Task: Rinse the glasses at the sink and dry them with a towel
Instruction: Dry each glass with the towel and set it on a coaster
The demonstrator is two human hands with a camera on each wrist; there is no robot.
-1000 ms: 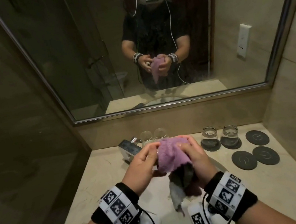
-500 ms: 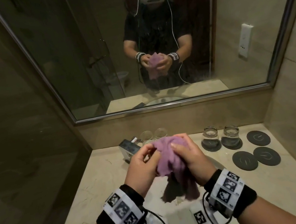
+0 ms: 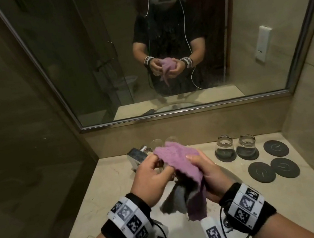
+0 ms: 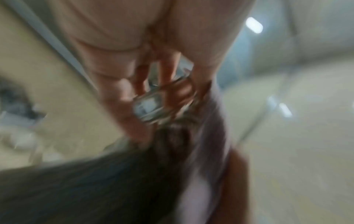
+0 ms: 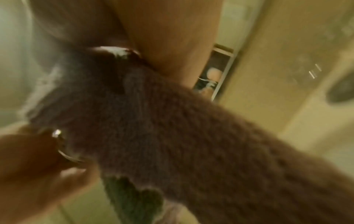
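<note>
Dead centre of the head view, the left hand (image 3: pixel 150 176) grips a clear glass (image 4: pixel 153 106), fingers curled round it. The right hand (image 3: pixel 207 174) clutches the purple towel (image 3: pixel 181 162) draped over it. Two more glasses (image 3: pixel 234 146) sit on dark coasters (image 3: pixel 272 168) at the desk's (image 3: pixel 105 187) right.

The pale marble surface (image 3: pixel 109 187) carries four dark round coasters (image 3: pixel 262 172) at its right. Two clear glasses (image 3: pixel 224 145) stand on the back pair, and two more glasses (image 3: pixel 155 143) stand by the tap (image 3: pixel 137 156).
</note>
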